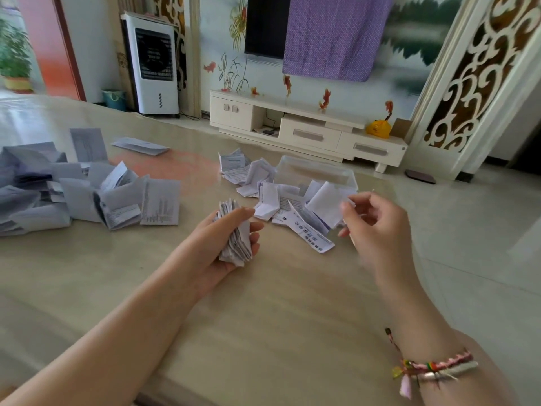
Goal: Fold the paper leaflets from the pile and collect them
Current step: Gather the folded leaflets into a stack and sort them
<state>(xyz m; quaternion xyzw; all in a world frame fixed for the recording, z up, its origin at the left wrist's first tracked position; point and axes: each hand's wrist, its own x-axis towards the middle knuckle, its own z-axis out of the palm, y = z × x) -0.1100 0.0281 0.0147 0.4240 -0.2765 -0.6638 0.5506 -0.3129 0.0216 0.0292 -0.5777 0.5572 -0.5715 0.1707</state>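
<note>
My left hand (231, 241) grips a thick stack of folded leaflets (235, 232) just above the beige table (263, 303). To its right, my right hand (377, 227) pinches the corner of one folded white leaflet (326, 205), lifted over a heap of small folded leaflets (278, 197). That heap lies in front of a clear plastic box (316, 171). A larger pile of bigger, partly unfolded leaflets (87, 189) covers the table's left side.
The table's right edge runs just past my right wrist, with tiled floor beyond. A white TV cabinet (307, 130) and a white air cooler (153, 63) stand against the far wall. One long printed slip (310, 232) lies between my hands.
</note>
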